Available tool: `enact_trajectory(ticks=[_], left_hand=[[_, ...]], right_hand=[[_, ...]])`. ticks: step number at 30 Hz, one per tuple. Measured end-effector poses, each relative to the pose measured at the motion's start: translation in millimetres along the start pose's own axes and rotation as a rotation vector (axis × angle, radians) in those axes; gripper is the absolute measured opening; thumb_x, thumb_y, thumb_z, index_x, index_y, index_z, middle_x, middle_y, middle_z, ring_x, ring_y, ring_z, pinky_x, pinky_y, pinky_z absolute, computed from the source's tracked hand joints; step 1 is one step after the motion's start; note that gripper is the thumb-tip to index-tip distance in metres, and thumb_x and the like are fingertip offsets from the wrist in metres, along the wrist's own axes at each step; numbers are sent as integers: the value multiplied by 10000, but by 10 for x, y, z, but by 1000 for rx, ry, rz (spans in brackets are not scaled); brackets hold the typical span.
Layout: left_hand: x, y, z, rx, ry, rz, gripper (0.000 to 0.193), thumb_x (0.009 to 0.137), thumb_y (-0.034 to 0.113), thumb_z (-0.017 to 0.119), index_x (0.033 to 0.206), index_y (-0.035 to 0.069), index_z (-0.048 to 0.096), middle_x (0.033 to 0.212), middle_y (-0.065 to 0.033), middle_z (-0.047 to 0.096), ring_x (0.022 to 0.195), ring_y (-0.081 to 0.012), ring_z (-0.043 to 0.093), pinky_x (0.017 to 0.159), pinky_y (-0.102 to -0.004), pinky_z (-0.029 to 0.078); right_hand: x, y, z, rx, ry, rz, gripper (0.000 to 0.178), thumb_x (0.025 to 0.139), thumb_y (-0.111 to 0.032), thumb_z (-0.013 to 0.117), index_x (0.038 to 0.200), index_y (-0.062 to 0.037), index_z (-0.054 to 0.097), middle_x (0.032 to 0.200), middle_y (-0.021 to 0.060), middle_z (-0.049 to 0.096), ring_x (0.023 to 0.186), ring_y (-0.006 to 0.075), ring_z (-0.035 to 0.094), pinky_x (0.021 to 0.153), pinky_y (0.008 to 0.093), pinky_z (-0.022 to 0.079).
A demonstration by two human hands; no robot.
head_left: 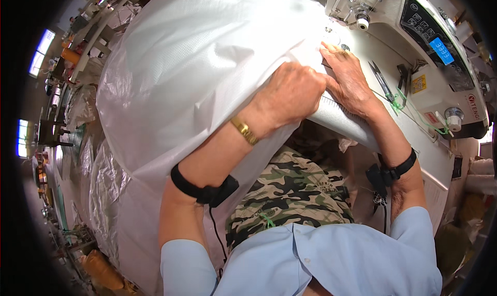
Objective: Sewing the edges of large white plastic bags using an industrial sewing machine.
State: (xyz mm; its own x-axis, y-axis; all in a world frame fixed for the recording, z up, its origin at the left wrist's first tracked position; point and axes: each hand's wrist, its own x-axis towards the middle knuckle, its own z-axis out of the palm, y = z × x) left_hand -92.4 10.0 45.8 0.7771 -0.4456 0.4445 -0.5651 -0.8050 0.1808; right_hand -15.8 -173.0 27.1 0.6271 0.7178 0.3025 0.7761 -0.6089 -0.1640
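Observation:
A large sheet of thin white translucent material (207,52) spreads over the left side and hangs down beside my left arm. My left hand (292,96) is closed in a fist with a gathered edge of this sheet in it. Beside it, my right hand (349,81) lies on the machine bed with its fingers stretched toward the lit needle area. Its thumb touches or nearly touches the left fist. The white sewing machine (373,8) stands over the sheet's far right edge. Its needle and presser foot are hard to make out in the glare.
Slim dark thread snips (382,81) lie on the bed right of my right hand, near green cord (397,102). Ruler marks (336,105) run along the bed's near edge. The control panel (432,45) glows blue. Crumpled clear plastic (106,179) fills the left side. Camouflage cloth (290,192) covers my lap.

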Motion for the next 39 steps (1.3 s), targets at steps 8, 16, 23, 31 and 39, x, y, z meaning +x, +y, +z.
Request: enact_trajectory(ticks=[8, 16, 23, 31, 39], left_hand=[[519, -312, 188, 79, 67, -70, 180, 782, 161, 621, 735, 2, 693, 703, -211, 667, 674, -379, 683, 687, -471, 551], [24, 127, -168, -134, 105, -189, 315, 951, 237, 581, 1164, 7, 616, 1003, -210, 675, 949, -385, 632, 817, -464, 497], [-981, -285, -209, 86, 226, -378, 356, 997, 215, 552, 1269, -6, 612, 1124, -191, 684, 1040, -327, 644, 896, -379, 504], [-1017, -654, -210, -401, 255, -437, 366, 1017, 256, 535, 1256, -3, 635, 1130, -176, 694, 1006, -244, 666, 889, -337, 512], [-912, -591, -226, -461, 198, -528, 491, 1013, 402, 531, 1281, 3, 634, 1228, -164, 673, 1133, -236, 626, 998, -333, 473]], right_hand=[[80, -15, -2, 106, 66, 59, 418, 952, -201, 550, 1312, 10, 532, 1373, 211, 540, 1264, 355, 496, 1084, 463, 335], [73, 21, 87, 101, 203, 48, 308, 942, -170, 516, 1180, 16, 578, 1248, 199, 602, 1202, 350, 522, 1036, 460, 364], [43, -53, 53, 84, 293, 70, 262, 949, -193, 531, 1116, -6, 609, 1110, 200, 641, 1092, 353, 575, 944, 459, 427], [-901, -1032, 155, 497, 403, 101, 214, 903, -220, 683, 811, -27, 675, 733, 149, 646, 654, 319, 635, 595, 386, 503], [-998, -1579, 1573, 954, -44, 660, 513, 882, -406, 610, 765, 93, 631, 642, 248, 582, 577, 331, 592, 608, 442, 463]])
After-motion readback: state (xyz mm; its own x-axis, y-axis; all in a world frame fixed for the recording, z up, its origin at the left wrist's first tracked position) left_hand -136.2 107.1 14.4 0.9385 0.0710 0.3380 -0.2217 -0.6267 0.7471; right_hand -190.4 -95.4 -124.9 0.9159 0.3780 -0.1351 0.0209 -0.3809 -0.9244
